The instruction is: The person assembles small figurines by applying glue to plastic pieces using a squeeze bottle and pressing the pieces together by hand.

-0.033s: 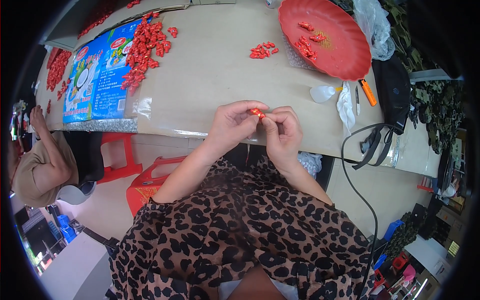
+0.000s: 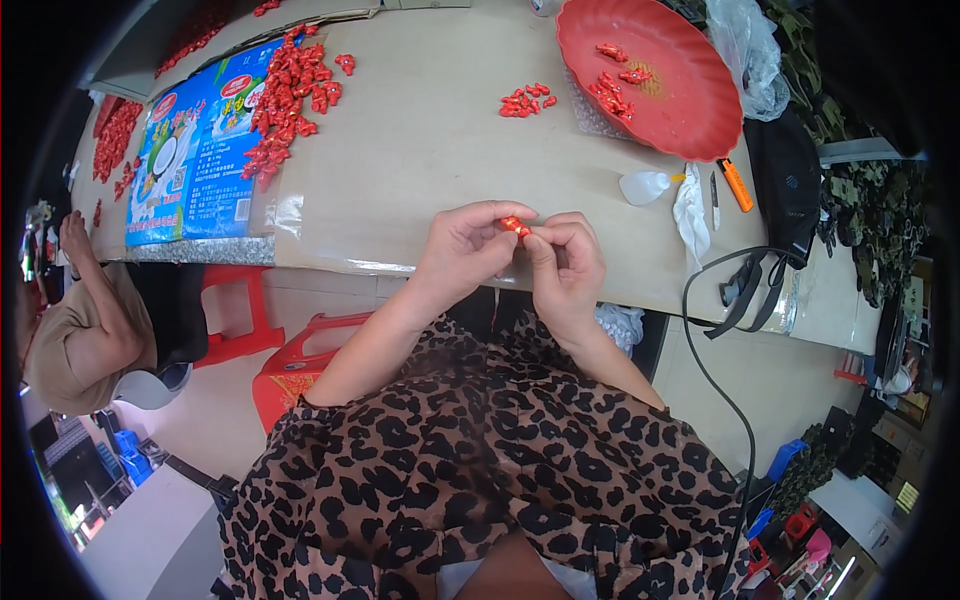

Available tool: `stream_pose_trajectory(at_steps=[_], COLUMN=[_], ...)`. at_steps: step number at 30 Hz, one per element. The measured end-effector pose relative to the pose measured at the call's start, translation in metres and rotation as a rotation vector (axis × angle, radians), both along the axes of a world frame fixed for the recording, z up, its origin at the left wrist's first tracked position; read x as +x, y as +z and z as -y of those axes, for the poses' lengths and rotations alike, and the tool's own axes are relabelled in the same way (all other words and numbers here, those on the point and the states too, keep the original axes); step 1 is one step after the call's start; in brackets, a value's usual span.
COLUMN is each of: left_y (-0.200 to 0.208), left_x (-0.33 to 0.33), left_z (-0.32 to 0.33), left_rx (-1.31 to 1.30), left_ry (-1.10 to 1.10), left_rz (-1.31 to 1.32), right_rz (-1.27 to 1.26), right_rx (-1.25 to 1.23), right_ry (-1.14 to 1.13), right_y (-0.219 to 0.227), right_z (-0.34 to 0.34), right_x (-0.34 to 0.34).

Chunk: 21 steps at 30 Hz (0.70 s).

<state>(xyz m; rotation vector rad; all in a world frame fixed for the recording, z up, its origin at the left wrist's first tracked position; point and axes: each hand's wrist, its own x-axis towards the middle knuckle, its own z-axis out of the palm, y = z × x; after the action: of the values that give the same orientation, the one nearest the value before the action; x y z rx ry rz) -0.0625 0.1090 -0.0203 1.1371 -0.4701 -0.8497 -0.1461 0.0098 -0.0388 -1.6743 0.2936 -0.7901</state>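
Between both hands, just over the front edge of the table, is a small glossy red piece (image 2: 515, 226) with gold and pale marks. My left hand (image 2: 465, 245) pinches it between thumb and forefinger. From the other side, my right hand (image 2: 567, 262) closes thumb and fingertips on its lower right end. Fingertips cover part of the piece. Farther off on the table lies a loose cluster of similar red pieces (image 2: 524, 100). A red scalloped plate (image 2: 700, 110) at the far right holds several more. A large heap of red pieces (image 2: 290, 100) covers the blue printed cardboard's right side.
Right of my hands are a squeeze bottle (image 2: 645, 187), crumpled white tissue (image 2: 692, 215), a slim pen-like tool (image 2: 715, 200) and an orange-handled cutter (image 2: 737, 186). A black cable (image 2: 722, 375) hangs at the right. Leftward are a red stool (image 2: 300, 360) and a seated person (image 2: 95, 340).
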Motion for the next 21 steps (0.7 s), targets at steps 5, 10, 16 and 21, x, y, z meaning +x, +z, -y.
stream_pose_trajectory(at_steps=[5,10,16,21], left_y=[-0.0002,0.0005,0.0015,0.0009], left_x=[-0.0005,-0.0008,-0.0011,-0.0026], left_z=[-0.0004,0.0007,0.0023,0.0044], left_rx=[-0.009,0.026,0.029,0.023], left_ry=[-0.007,0.006,0.012,0.022], left_rz=[-0.001,0.017,0.027,0.039], right_rz=[-0.004,0.008,0.012,0.018], right_rx=[-0.001,0.003,0.002,0.009], right_ry=[0.005,0.011,0.012,0.005], right_y=[-0.0003,0.0004,-0.0024,-0.0032], right_z=[0.0008,0.0010,0.0017,0.0014], right_x=[-0.0006,-0.0001,0.0005,0.0011])
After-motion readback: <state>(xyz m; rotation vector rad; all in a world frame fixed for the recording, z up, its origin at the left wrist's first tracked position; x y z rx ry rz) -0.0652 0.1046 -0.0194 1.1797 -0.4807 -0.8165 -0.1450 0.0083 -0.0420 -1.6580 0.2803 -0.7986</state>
